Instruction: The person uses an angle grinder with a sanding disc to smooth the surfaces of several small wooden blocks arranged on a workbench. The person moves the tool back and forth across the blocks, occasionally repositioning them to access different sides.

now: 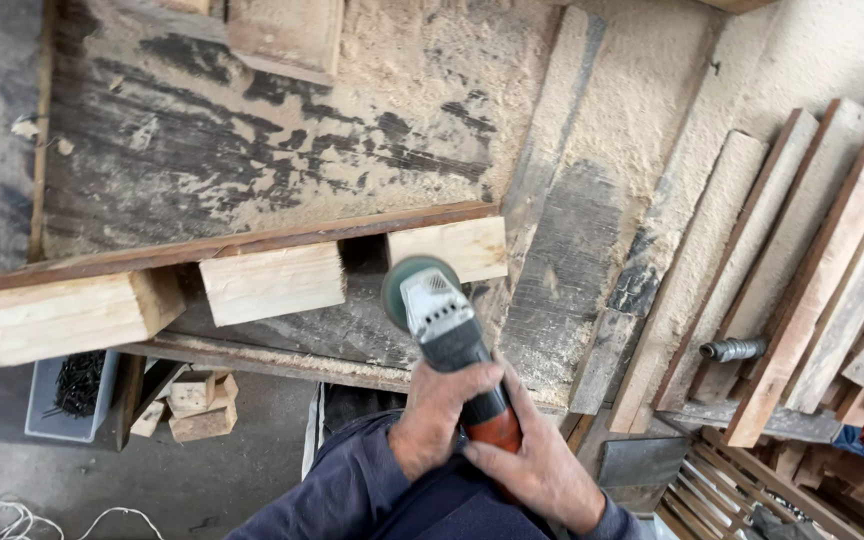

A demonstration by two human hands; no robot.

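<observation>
At the centre of the frame the orange-and-grey angle grinder (pixel 449 335) lies over the sawdust-strewn dark wooden workbench (pixel 282 140), its disc just below the right pale wooden block (pixel 449 248). The left hand (pixel 437 412) and right hand (pixel 537 465) clasp its body at lower centre. The middle pale wooden block (pixel 272 283) and left pale wooden block (pixel 67 315) follow leftward, under a long brown wooden strip (pixel 232 243). A grey plastic tub of black screws (pixel 72 390) sits lower left; stacked wooden planks (pixel 812 270) fill the right.
</observation>
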